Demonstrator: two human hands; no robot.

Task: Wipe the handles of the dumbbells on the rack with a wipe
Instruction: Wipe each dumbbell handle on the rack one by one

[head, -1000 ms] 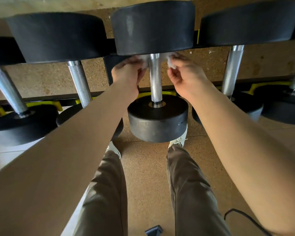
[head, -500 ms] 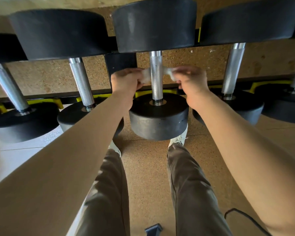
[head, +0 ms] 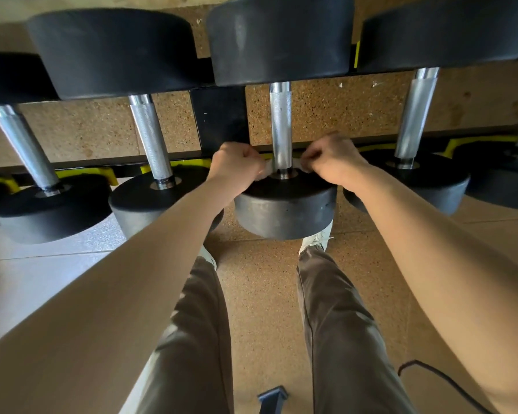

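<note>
Far left: two neighbouring handles (head: 150,138) sit on the rack (head: 102,174), knurled steel, neither hand on them.

Left hand (head: 237,165): clenched, pinching one end of the wipe (head: 269,168).

Wipe: thin pale strip, apparently looped round the far side of the centre handle (head: 280,124). It sits low, just above the near weight head (head: 284,210). It looks soft, limp and light, and likely to snag or tear on the knurling. Best held by both ends and kept taut.

Centre handle: stiff steel, rough in the middle and smoother at the collars. The dumbbell looks heavy enough to stay put when tugged, so no lifting is needed.

Right hand (head: 331,162): clenched, pinching the other end.

Right: another handle (head: 416,115), bare.
</note>
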